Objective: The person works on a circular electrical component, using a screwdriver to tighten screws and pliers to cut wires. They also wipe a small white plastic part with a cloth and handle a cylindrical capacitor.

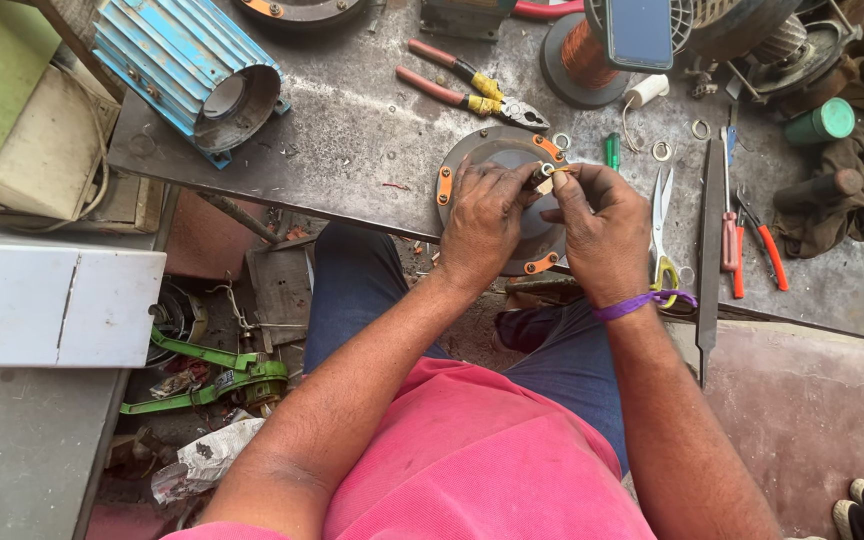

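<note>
blue ribbed motor housing (192, 70) far left on metal bench (352, 150) | left hand (485, 222) curled over grey round end plate (497, 155), fingertips pinching small shaft (540, 176) at plate centre | right hand (604, 225) pinched shut on same shaft | scissors (662, 215) just right
</note>
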